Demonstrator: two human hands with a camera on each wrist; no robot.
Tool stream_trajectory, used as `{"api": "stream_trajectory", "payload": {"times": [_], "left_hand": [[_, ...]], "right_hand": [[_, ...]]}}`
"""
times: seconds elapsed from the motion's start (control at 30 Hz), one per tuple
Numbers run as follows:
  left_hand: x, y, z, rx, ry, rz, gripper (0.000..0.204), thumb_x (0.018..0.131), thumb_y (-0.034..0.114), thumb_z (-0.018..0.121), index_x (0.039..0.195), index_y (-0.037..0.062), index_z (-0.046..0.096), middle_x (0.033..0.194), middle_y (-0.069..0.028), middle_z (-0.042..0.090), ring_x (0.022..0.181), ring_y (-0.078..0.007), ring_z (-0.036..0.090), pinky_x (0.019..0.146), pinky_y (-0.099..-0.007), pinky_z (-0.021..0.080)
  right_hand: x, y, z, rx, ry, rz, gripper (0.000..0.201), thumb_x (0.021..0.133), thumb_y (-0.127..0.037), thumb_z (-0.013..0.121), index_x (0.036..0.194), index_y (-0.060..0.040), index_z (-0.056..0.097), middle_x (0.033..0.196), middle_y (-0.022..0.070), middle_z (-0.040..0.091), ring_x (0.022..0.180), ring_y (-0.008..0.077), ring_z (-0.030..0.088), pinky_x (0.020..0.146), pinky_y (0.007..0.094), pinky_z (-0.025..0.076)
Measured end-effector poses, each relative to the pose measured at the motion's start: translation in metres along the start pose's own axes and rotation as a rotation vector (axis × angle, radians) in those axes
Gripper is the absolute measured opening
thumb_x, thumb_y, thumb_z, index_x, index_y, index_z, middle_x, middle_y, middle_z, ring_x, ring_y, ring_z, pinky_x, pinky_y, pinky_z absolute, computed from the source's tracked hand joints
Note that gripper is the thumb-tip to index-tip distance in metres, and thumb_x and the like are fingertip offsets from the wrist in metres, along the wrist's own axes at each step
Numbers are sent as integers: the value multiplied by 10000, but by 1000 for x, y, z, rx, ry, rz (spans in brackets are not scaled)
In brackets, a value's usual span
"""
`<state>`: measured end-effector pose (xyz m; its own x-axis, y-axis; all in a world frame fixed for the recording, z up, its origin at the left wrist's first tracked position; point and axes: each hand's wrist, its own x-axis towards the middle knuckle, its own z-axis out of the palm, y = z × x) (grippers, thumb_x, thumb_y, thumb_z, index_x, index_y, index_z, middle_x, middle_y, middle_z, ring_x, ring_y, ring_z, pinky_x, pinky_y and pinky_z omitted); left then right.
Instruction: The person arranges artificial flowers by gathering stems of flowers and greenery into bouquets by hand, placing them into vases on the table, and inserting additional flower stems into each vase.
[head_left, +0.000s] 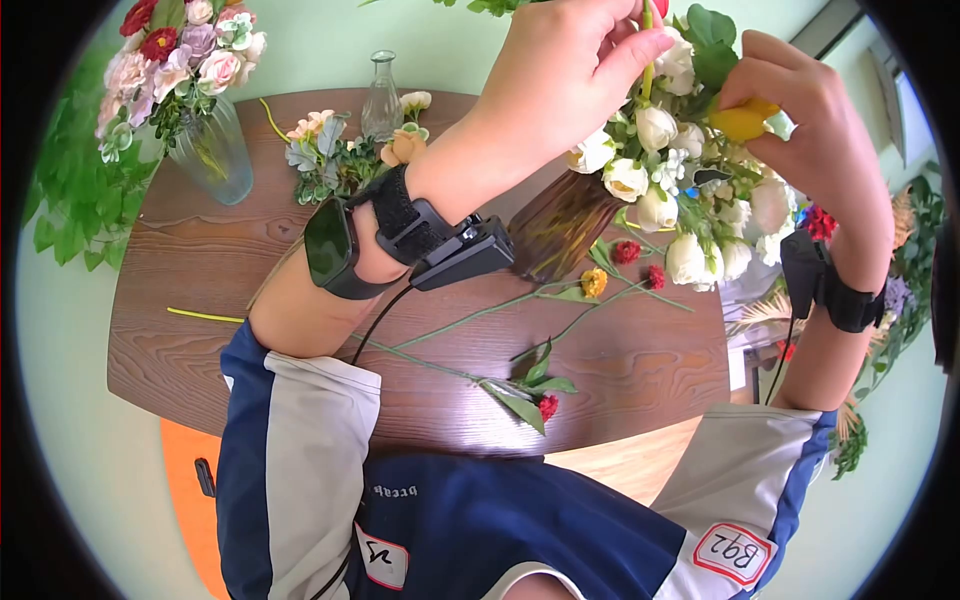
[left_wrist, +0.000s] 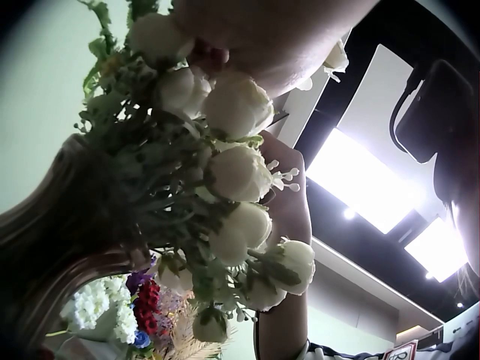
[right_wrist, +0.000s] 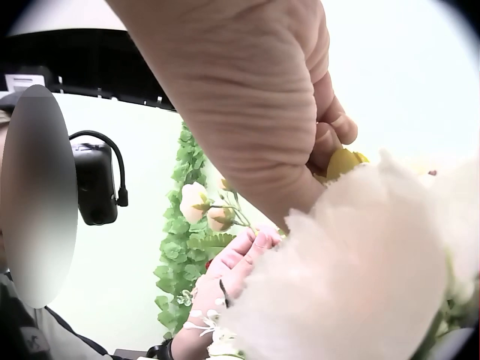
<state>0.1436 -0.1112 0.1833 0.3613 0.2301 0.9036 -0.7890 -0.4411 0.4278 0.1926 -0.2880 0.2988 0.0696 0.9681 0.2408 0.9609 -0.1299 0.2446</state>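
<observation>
My left hand [head_left: 565, 75] pinches an upright green stem [head_left: 648, 60] between thumb and fingers, above the bouquet; a bit of red shows at the top edge. My right hand [head_left: 825, 115] curls its fingers round a yellow flower [head_left: 742, 120], also seen in the right wrist view as yellow petals [right_wrist: 345, 162] at the fingertips. Between and below both hands stands a bouquet of white roses [head_left: 656, 130] in a brown ribbed glass vase [head_left: 568, 228]. The left wrist view shows the roses [left_wrist: 238, 172] close beside the left hand [left_wrist: 277, 37].
On the wooden table [head_left: 200, 330] lie red flowers [head_left: 548, 406] and a yellow flower [head_left: 593, 283] on long stems. A clear bottle vase [head_left: 382, 100] stands at the back near small flowers [head_left: 320, 135]. Another bouquet fills a glass vase [head_left: 215, 155] at back left.
</observation>
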Motion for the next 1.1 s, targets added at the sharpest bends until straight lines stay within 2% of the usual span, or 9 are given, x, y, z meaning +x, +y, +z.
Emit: {"api": "stream_trajectory", "payload": {"times": [0.2, 0.33, 0.5, 0.57, 0.6, 0.67, 0.8, 0.97, 1.1], "left_hand": [[8, 6, -2, 27, -20, -19, 128, 897, 94, 550, 815, 0, 521, 606, -41, 537, 502, -62, 464, 459, -216, 357], [33, 25, -16, -255, 249, 307, 145, 929, 136, 520, 838, 25, 502, 685, -21, 557, 448, -12, 393, 411, -151, 307], [33, 62, -59, 23, 260, 538, 191, 954, 193, 472, 834, 46, 486, 656, -15, 534, 411, -25, 401, 371, -138, 293], [22, 73, -70, 375, 719, 407, 132, 863, 65, 556, 772, -19, 601, 642, -53, 584, 518, -61, 467, 512, -232, 405], [20, 75, -84, 373, 713, 412, 132, 863, 65, 556, 772, -19, 601, 642, -53, 584, 518, -61, 467, 512, -232, 405], [17, 79, -107, -79, 376, 358, 173, 886, 25, 436, 803, -38, 575, 709, -117, 589, 473, -85, 419, 535, -249, 407], [0, 70, -60, 34, 495, 308, 194, 952, 115, 405, 880, -32, 511, 763, -154, 584, 439, -97, 404, 502, -229, 388], [-14, 45, -50, -81, 295, 206, 190, 976, 196, 402, 971, 12, 446, 779, -150, 578, 457, -106, 483, 435, -186, 369], [-15, 38, -33, -96, 333, 234, 192, 975, 199, 404, 956, 10, 427, 788, -156, 575, 453, -121, 486, 428, -190, 378]], "right_hand": [[-6, -22, -2, -240, 43, -48, 258, 538, 83, 600, 770, -11, 538, 765, 97, 492, 701, 297, 525, 624, 347, 437], [-8, -43, 6, -389, 163, -84, 294, 532, 48, 614, 809, -37, 568, 842, 91, 504, 792, 294, 510, 707, 385, 403], [-10, -75, 12, -292, 325, -138, 308, 498, -48, 621, 802, -23, 582, 871, 93, 510, 770, 271, 489, 681, 366, 376], [-11, -77, 18, -294, 227, -124, 371, 546, -141, 666, 895, -46, 584, 883, 85, 532, 757, 268, 507, 667, 384, 389], [-10, -78, 27, -315, 166, -62, 403, 570, -163, 672, 949, -58, 585, 884, 83, 540, 749, 271, 516, 663, 385, 397], [-6, -67, 55, -444, 195, -30, 407, 591, -166, 668, 975, -65, 575, 878, 76, 547, 747, 263, 534, 647, 376, 414], [10, -55, 70, -566, 181, 76, 345, 636, -97, 643, 969, -71, 557, 858, 52, 559, 762, 223, 577, 599, 343, 453], [12, -33, 60, -284, 213, 104, 233, 643, -34, 618, 870, -66, 576, 757, 87, 560, 673, 305, 580, 610, 394, 470], [9, -32, 56, -271, 196, 138, 235, 643, -48, 626, 872, -71, 581, 759, 91, 572, 656, 304, 582, 595, 397, 468]]}}
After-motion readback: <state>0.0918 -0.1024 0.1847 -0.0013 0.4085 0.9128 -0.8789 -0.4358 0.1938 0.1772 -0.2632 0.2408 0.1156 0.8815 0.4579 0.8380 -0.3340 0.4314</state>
